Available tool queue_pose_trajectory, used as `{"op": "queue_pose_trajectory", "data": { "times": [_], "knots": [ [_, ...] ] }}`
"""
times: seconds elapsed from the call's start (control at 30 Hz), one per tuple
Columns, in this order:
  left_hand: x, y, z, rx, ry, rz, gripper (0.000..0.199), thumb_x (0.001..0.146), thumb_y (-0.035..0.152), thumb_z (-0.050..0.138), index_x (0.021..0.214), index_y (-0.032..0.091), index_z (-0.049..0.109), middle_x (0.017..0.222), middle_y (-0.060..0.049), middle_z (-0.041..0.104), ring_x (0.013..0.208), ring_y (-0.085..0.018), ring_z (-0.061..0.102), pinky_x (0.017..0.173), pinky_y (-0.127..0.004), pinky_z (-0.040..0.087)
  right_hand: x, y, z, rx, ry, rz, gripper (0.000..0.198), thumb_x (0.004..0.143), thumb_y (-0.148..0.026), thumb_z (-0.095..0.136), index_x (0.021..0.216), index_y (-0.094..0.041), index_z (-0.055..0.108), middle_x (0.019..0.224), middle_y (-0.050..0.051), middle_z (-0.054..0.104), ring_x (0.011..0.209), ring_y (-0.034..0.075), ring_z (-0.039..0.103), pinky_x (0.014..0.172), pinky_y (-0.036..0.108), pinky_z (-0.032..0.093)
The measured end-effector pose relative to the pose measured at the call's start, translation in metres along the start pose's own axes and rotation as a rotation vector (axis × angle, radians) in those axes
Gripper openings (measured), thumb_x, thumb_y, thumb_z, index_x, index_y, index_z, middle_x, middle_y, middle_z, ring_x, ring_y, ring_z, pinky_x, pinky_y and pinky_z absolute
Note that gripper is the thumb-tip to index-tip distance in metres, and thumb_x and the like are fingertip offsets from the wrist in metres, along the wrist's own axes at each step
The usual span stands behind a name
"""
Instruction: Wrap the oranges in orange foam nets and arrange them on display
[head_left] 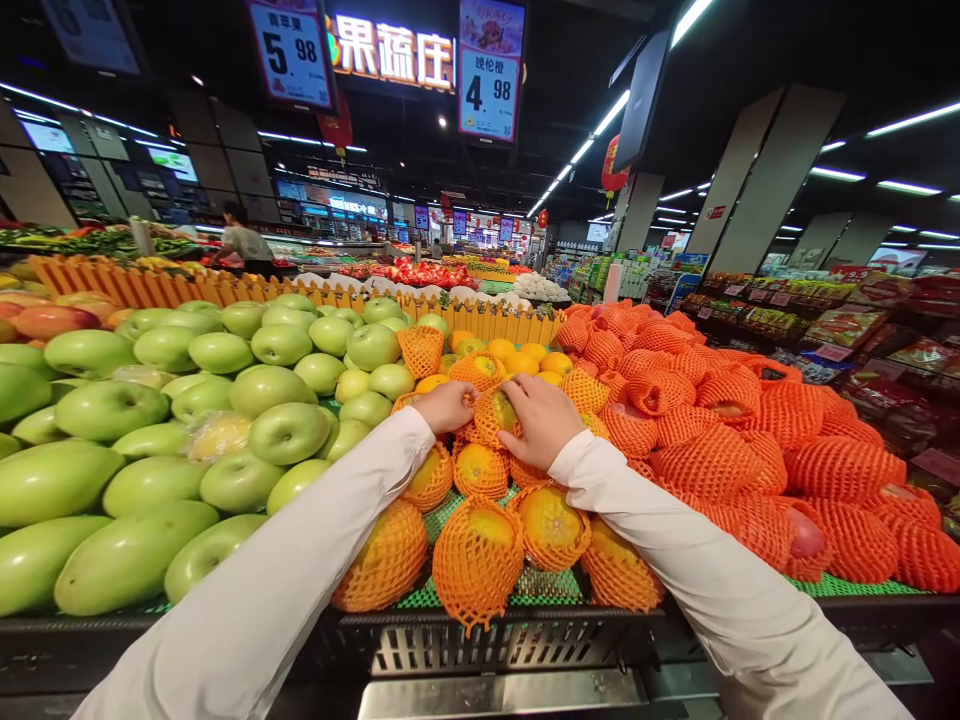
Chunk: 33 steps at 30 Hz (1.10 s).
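Observation:
In the middle of the orange display, my right hand (546, 420) curves over an orange in an orange foam net (491, 415). Its fingers lie on top and its thumb rests against the near side. My left hand (448, 406) is closed in a pinch at the left edge of that net; what its fingertips hold is hidden. Just below both hands sits another netted orange (481, 470). Larger netted oranges (478, 560) line the front on a green mesh liner (551, 587). Behind my hands lie bare oranges (521, 362).
Green apples (289, 433) fill the left side, close to my left forearm. Fruits in red foam nets (701, 465) are heaped on the right. A low orange picket fence (495, 325) runs behind. Price signs (491, 75) hang overhead. A person (244, 240) is at the back left.

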<state>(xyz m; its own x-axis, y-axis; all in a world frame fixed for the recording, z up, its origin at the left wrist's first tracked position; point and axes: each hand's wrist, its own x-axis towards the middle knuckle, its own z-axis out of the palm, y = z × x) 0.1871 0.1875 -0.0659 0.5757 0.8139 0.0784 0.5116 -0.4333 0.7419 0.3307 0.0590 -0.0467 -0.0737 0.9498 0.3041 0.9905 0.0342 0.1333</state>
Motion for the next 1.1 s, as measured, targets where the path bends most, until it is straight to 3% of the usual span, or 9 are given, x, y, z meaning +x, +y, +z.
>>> {"op": "queue_pose_trajectory", "data": {
  "times": [0.27,0.37,0.5,0.57,0.67,0.8,0.87,0.97,1.1],
  "knots": [
    [0.001,0.002,0.0,0.068,0.108,0.083,0.022,0.069,0.004,0.059,0.087,0.015,0.064,0.058,0.003,0.057,0.052,-0.013,0.051,0.056,-0.024,0.037,0.007,0.004,-0.006,0.063,-0.105,0.164,0.068,0.083,-0.047,0.065,0.143,-0.021,0.051,0.128,0.01,0.046,0.117,0.015,0.046,0.107,0.03,0.047],
    [0.003,0.003,-0.003,-0.063,0.182,0.115,0.015,0.074,0.012,0.064,0.089,0.013,0.064,0.062,0.001,0.059,0.055,-0.014,0.053,0.058,-0.024,0.04,0.009,0.018,0.005,0.256,0.036,0.208,0.069,0.077,-0.043,0.069,0.14,-0.018,0.055,0.127,0.008,0.049,0.114,0.012,0.049,0.107,0.025,0.047],
    [0.002,0.01,-0.008,-0.444,0.291,0.181,0.024,0.085,0.032,0.064,0.097,0.013,0.059,0.083,-0.005,0.065,0.067,-0.014,0.062,0.058,-0.022,0.044,0.019,0.039,0.024,0.71,0.408,0.339,0.072,0.07,-0.039,0.067,0.133,-0.008,0.052,0.127,0.01,0.049,0.102,0.002,0.051,0.094,0.011,0.049],
    [0.0,0.014,-0.008,-0.598,0.221,0.14,0.031,0.089,0.041,0.06,0.103,0.013,0.057,0.097,-0.008,0.066,0.072,-0.014,0.065,0.054,-0.022,0.044,0.025,0.045,0.031,0.965,0.508,0.35,0.071,0.072,-0.037,0.06,0.132,-0.005,0.043,0.131,0.012,0.046,0.101,-0.002,0.052,0.088,0.005,0.048],
    [-0.003,0.016,-0.004,-0.719,0.038,0.148,0.056,0.088,0.062,0.056,0.116,0.013,0.056,0.109,-0.013,0.066,0.079,-0.016,0.066,0.058,-0.023,0.05,0.03,0.047,0.038,1.157,0.514,0.263,0.07,0.07,-0.034,0.056,0.131,-0.005,0.035,0.135,0.015,0.042,0.111,-0.002,0.051,0.091,0.0,0.047],
    [-0.009,0.017,-0.001,-0.679,-0.068,0.299,0.089,0.073,0.083,0.059,0.124,0.01,0.057,0.129,-0.019,0.063,0.106,-0.026,0.066,0.071,-0.028,0.055,0.026,0.042,0.044,1.157,0.373,0.131,0.084,0.068,-0.036,0.064,0.14,-0.009,0.03,0.147,0.016,0.027,0.114,-0.002,0.049,0.088,0.0,0.048],
    [-0.012,0.019,0.0,-0.581,-0.041,0.362,0.091,0.068,0.076,0.069,0.129,0.009,0.057,0.136,-0.019,0.06,0.118,-0.029,0.062,0.084,-0.032,0.056,0.023,0.039,0.046,1.097,0.321,0.076,0.089,0.07,-0.038,0.066,0.146,-0.012,0.028,0.148,0.015,0.024,0.117,-0.001,0.048,0.089,0.002,0.05],
    [-0.018,0.026,0.001,-0.477,-0.013,0.426,0.09,0.063,0.057,0.081,0.135,0.008,0.054,0.138,-0.018,0.06,0.124,-0.028,0.06,0.106,-0.037,0.049,0.02,0.038,0.047,0.911,0.398,0.012,0.089,0.072,-0.039,0.07,0.149,-0.011,0.033,0.144,0.014,0.03,0.131,0.004,0.042,0.11,0.012,0.049],
    [-0.021,0.031,0.001,-0.552,0.057,0.408,0.088,0.06,0.051,0.084,0.131,0.006,0.055,0.134,-0.019,0.063,0.119,-0.028,0.063,0.105,-0.038,0.05,0.021,0.04,0.045,0.771,0.475,-0.044,0.083,0.076,-0.044,0.069,0.147,-0.008,0.042,0.145,0.014,0.032,0.137,0.007,0.038,0.125,0.02,0.041]
  ]
}}
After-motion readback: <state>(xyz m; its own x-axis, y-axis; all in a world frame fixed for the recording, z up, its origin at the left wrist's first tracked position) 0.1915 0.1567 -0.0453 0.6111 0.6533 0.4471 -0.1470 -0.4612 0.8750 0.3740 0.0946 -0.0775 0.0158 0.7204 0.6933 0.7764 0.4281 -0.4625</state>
